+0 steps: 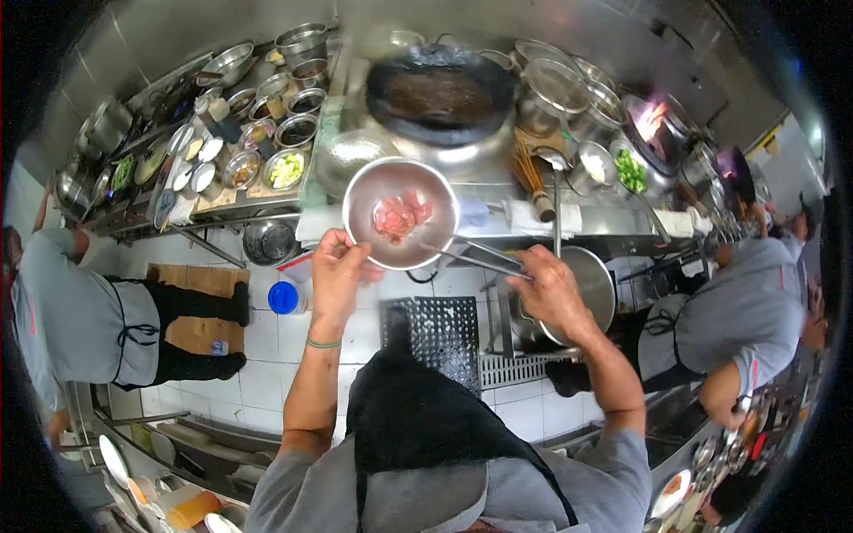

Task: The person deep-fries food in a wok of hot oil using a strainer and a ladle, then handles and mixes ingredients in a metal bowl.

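One metal bowl [366, 188], rim in left fingers [357, 255]

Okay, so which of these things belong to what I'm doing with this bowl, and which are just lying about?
In use:
metal bowl, in left hand
pink pieces inside it
long thin utensil, in right hand

Seemingly lying about:
blue-lidded container
bamboo brush
chopped greens

Room lies open above the floor mat [453, 338], but the metal bowl [362, 195] and the wok [440, 96] block the way ahead.
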A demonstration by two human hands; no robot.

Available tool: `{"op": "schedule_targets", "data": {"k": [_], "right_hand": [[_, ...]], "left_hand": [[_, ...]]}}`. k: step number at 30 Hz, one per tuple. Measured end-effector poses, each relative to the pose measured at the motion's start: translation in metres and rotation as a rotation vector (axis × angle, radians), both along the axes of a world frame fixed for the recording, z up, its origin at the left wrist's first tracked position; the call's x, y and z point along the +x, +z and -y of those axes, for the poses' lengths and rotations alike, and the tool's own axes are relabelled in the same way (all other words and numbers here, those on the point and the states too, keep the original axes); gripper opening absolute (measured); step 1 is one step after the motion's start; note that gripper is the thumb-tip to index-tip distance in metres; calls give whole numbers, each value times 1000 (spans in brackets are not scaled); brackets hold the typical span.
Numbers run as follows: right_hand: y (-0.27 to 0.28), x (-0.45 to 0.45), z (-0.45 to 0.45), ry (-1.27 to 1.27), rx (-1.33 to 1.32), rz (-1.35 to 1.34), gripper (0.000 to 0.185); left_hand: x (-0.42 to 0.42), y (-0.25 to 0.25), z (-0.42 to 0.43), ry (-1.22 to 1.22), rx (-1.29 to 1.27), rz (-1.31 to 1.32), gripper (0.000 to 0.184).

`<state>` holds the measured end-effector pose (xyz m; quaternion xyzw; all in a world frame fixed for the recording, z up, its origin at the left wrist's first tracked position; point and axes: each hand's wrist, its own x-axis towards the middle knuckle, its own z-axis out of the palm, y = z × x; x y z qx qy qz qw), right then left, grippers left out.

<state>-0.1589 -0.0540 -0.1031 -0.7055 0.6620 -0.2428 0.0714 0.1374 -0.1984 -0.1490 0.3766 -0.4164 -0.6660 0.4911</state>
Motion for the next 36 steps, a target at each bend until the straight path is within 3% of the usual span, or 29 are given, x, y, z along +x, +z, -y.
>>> {"op": "schedule_targets", "data": {"k": [10, 18, 22, 24, 28, 31, 33, 36], "right_hand": [[58, 31, 176, 121, -117, -209, 16], [75, -10, 307, -141, -181, -360, 25], [48, -54, 400, -338, 125, -540, 30], [22, -80, 438, -379, 157, -604, 31], [48, -71, 438, -462, 52, -556, 33], [92, -34, 395, -240, -144, -458, 33], [110, -5, 364, 73, -112, -411, 31], [111, 38, 334, 305, -18, -512, 28]], "left_hand": [[5, -6, 107, 140, -22, -36, 11], [6, -69, 195, 202, -6, -69, 14], [6, -61, 207, 208, 59, -104, 13], [9, -63, 215, 235, 74, -69, 14], [23, -46, 222, 243, 73, -90, 14], [33, -29, 223, 272, 88, -62, 13], [30, -22, 226, 259, 68, -66, 13], [17, -3, 227, 205, 30, -57, 13]]}}
